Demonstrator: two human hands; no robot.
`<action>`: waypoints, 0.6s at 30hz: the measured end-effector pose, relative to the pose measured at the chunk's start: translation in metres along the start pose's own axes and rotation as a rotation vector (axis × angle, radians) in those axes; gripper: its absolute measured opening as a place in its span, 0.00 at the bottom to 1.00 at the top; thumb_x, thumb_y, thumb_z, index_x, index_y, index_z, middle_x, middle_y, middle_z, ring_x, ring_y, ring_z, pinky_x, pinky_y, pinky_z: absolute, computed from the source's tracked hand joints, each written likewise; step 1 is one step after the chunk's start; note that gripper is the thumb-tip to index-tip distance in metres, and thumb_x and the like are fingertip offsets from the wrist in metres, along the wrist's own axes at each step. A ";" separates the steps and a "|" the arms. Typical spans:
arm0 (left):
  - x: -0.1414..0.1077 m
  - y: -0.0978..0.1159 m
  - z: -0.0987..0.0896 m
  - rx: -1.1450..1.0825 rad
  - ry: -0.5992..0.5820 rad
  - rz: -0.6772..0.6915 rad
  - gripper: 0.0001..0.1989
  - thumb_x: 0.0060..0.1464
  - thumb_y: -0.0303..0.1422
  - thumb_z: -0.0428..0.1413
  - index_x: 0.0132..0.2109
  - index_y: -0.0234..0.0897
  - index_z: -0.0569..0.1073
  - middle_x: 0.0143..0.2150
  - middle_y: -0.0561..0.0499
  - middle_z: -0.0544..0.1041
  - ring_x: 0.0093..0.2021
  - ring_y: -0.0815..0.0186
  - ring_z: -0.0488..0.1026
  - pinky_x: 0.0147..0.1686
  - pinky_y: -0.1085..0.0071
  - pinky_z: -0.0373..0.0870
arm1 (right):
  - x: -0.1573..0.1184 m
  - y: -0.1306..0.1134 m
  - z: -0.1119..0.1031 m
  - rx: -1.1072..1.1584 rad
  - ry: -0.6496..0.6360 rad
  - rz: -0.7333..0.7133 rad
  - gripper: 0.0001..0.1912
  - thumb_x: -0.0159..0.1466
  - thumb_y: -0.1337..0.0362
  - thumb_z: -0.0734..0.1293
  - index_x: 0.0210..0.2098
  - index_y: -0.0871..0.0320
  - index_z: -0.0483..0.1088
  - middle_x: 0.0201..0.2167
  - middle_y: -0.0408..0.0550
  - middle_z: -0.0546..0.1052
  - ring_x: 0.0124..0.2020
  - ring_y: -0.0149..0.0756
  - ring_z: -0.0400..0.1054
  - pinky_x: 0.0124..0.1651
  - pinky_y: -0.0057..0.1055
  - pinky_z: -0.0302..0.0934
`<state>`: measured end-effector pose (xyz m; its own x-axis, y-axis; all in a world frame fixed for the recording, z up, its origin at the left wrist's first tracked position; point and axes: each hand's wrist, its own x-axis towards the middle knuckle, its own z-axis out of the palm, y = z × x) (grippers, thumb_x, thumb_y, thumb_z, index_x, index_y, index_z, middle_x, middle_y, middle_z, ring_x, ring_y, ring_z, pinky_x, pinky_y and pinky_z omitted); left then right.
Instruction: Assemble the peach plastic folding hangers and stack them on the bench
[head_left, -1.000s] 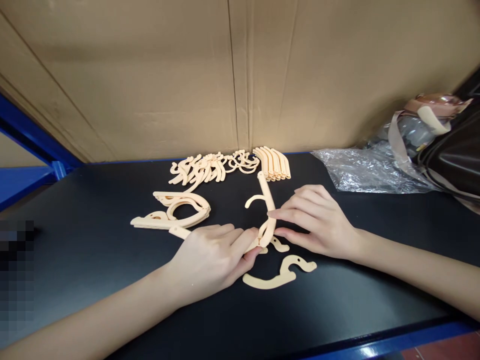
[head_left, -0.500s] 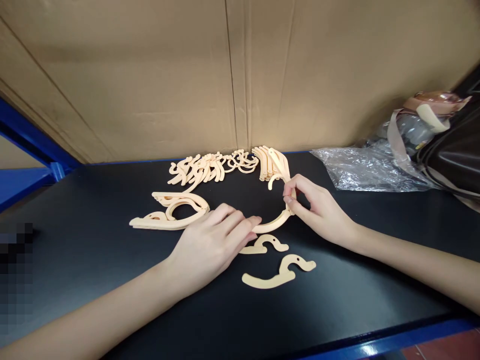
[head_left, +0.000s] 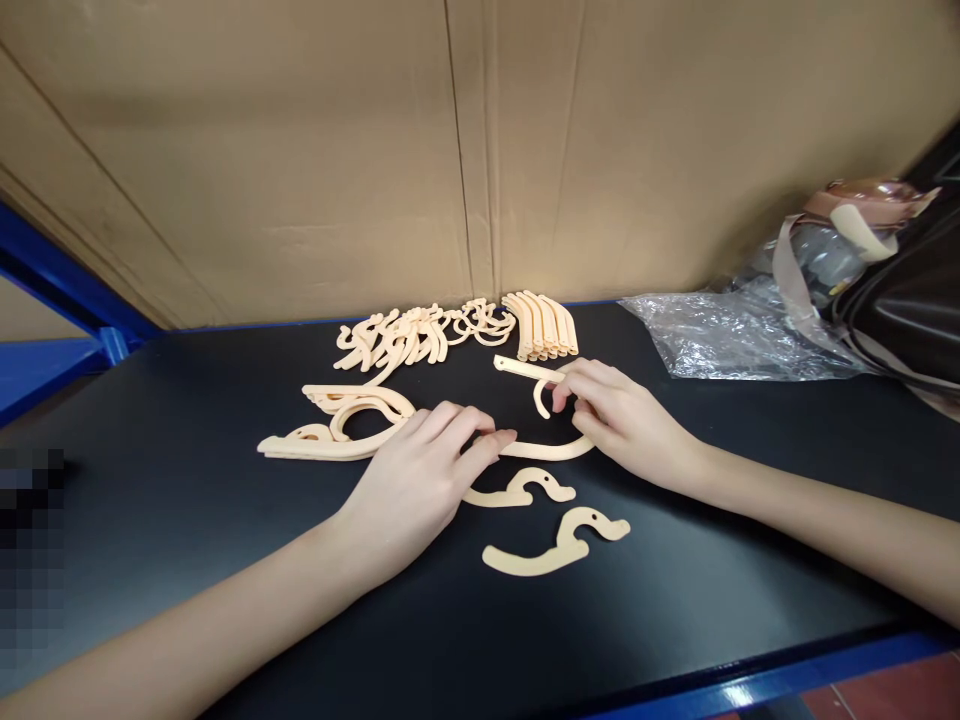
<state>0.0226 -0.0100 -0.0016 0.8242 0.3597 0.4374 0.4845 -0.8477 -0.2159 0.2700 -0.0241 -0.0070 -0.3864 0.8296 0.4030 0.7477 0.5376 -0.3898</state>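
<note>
A cream plastic folding hanger (head_left: pixel 546 452) lies between my hands, its lower curved arm bowed toward me. My left hand (head_left: pixel 420 485) pinches the left end of that arm, with finger and thumb together. The fingers of my right hand (head_left: pixel 622 412) are closed around the joint, hiding it. From them a straight arm (head_left: pixel 525 369) and a small curved hook (head_left: pixel 541 398) stick out to the left. Left of my left hand lie assembled folded hangers (head_left: pixel 337 440). Nearer me are two loose hook-shaped hanger pieces, an upper one (head_left: pixel 517 493) partly behind my left fingers and a lower one (head_left: pixel 551 553).
At the back of the black table (head_left: pixel 187 560) sit a heap of curved pieces (head_left: pixel 397 337), small hooks (head_left: pixel 484 322) and a neat row of arms (head_left: pixel 541 325). A clear plastic bag (head_left: pixel 720 335) and a strapped bottle (head_left: pixel 840 240) stand right, before a cardboard wall (head_left: pixel 315 150).
My right hand has swung the hanger's upper arm down to the left, away from the row of arms, and its fingers have closed further over the joint. My left hand has barely moved.
</note>
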 end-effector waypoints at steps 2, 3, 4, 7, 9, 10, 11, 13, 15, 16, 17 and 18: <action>0.000 0.000 0.000 -0.041 -0.009 0.004 0.15 0.61 0.22 0.47 0.52 0.34 0.71 0.42 0.46 0.75 0.39 0.62 0.68 0.35 0.67 0.67 | 0.000 0.000 0.000 -0.018 -0.022 0.005 0.11 0.60 0.77 0.56 0.33 0.55 0.63 0.36 0.44 0.71 0.37 0.35 0.63 0.42 0.34 0.57; 0.000 0.000 0.000 -0.062 -0.016 0.007 0.16 0.61 0.21 0.46 0.52 0.34 0.71 0.42 0.46 0.75 0.40 0.62 0.69 0.35 0.67 0.68 | 0.000 0.001 0.000 -0.026 -0.034 0.010 0.10 0.60 0.76 0.56 0.32 0.55 0.62 0.35 0.44 0.71 0.36 0.35 0.63 0.41 0.34 0.57; 0.000 0.000 0.000 -0.080 -0.023 0.008 0.16 0.61 0.21 0.46 0.52 0.34 0.71 0.43 0.46 0.75 0.40 0.63 0.69 0.36 0.67 0.68 | 0.000 0.001 0.000 -0.032 -0.049 0.014 0.10 0.60 0.76 0.56 0.32 0.56 0.62 0.35 0.44 0.72 0.36 0.35 0.64 0.41 0.34 0.57; 0.000 -0.001 -0.001 -0.127 -0.036 0.014 0.17 0.60 0.20 0.46 0.52 0.34 0.71 0.43 0.46 0.76 0.41 0.63 0.69 0.37 0.67 0.69 | -0.001 0.001 0.000 -0.031 -0.085 0.009 0.09 0.60 0.76 0.56 0.30 0.56 0.60 0.38 0.46 0.74 0.39 0.37 0.66 0.44 0.36 0.58; 0.001 -0.001 -0.001 -0.164 -0.039 0.022 0.16 0.59 0.20 0.47 0.52 0.34 0.71 0.43 0.47 0.76 0.41 0.63 0.70 0.38 0.67 0.69 | -0.001 0.001 0.001 -0.019 -0.089 0.002 0.10 0.59 0.77 0.56 0.30 0.56 0.59 0.42 0.46 0.75 0.43 0.38 0.67 0.46 0.38 0.58; 0.001 -0.001 -0.001 -0.184 -0.037 0.025 0.16 0.60 0.20 0.48 0.51 0.34 0.71 0.42 0.47 0.77 0.41 0.63 0.70 0.38 0.67 0.69 | -0.001 0.001 0.001 -0.015 -0.084 0.004 0.10 0.59 0.77 0.56 0.30 0.55 0.59 0.42 0.47 0.75 0.45 0.39 0.68 0.47 0.38 0.58; 0.002 -0.001 -0.002 -0.202 -0.035 0.027 0.14 0.60 0.21 0.48 0.50 0.34 0.72 0.42 0.48 0.77 0.41 0.63 0.70 0.38 0.67 0.69 | -0.002 0.001 0.002 -0.013 -0.078 0.008 0.11 0.59 0.78 0.56 0.30 0.55 0.59 0.43 0.47 0.75 0.46 0.39 0.68 0.47 0.39 0.58; 0.003 -0.001 -0.002 -0.234 -0.034 0.026 0.13 0.61 0.23 0.48 0.48 0.35 0.73 0.42 0.48 0.77 0.42 0.63 0.71 0.38 0.68 0.69 | -0.002 0.002 0.003 -0.014 -0.063 0.010 0.11 0.58 0.78 0.55 0.29 0.56 0.59 0.44 0.47 0.76 0.48 0.39 0.68 0.48 0.39 0.58; 0.003 -0.001 -0.002 -0.253 -0.032 0.025 0.13 0.62 0.23 0.47 0.47 0.35 0.73 0.43 0.48 0.77 0.43 0.64 0.71 0.38 0.68 0.70 | -0.002 0.003 0.003 -0.017 -0.049 0.003 0.11 0.59 0.78 0.55 0.28 0.56 0.59 0.45 0.47 0.76 0.49 0.39 0.69 0.49 0.40 0.58; 0.003 -0.001 -0.002 -0.260 -0.033 0.024 0.13 0.62 0.23 0.47 0.48 0.35 0.73 0.43 0.48 0.78 0.43 0.64 0.71 0.38 0.68 0.70 | -0.002 0.003 0.004 -0.017 -0.041 -0.002 0.12 0.59 0.78 0.55 0.27 0.56 0.59 0.45 0.47 0.76 0.49 0.39 0.69 0.49 0.41 0.58; 0.003 -0.001 -0.002 -0.268 -0.033 0.024 0.13 0.62 0.23 0.47 0.48 0.35 0.73 0.43 0.48 0.78 0.43 0.64 0.71 0.38 0.69 0.70 | -0.002 0.004 0.004 -0.015 -0.034 -0.004 0.12 0.59 0.79 0.55 0.27 0.56 0.59 0.45 0.46 0.77 0.49 0.40 0.69 0.50 0.41 0.58; 0.003 -0.001 -0.001 -0.275 -0.035 0.023 0.14 0.62 0.23 0.47 0.48 0.36 0.73 0.44 0.48 0.78 0.43 0.64 0.71 0.38 0.69 0.70 | -0.001 0.004 0.004 -0.012 -0.027 -0.004 0.12 0.59 0.79 0.55 0.28 0.55 0.59 0.45 0.47 0.77 0.50 0.40 0.69 0.50 0.42 0.58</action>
<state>0.0239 -0.0083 0.0012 0.8459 0.3488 0.4036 0.3720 -0.9280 0.0223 0.2711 -0.0226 -0.0127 -0.4033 0.8314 0.3823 0.7525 0.5390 -0.3784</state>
